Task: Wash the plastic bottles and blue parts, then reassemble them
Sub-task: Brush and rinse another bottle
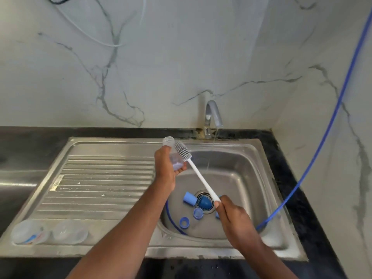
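Note:
My left hand [166, 168] grips a clear plastic bottle [173, 154] above the sink's left rim, mouth tilted up and away. My right hand [231, 216] holds the white handle of a bottle brush [201, 179]; its grey bristle head lies against the outside of the bottle near the neck. In the sink basin [241, 178] lie several blue parts: a cylindrical cap [189, 198], a small cup [198, 214] and a ring [184, 222]. A dark blue piece [204, 201] sits on the drain. Two more clear bottles [30, 231] [69, 231] lie on the drainboard's near left corner.
The tap [213, 115] at the back runs a thin stream of water into the basin. A blue hose [322, 146] comes down the right wall and curls into the sink. The ribbed drainboard [104, 178] spreads left. Black countertop [302, 198] surrounds the sink.

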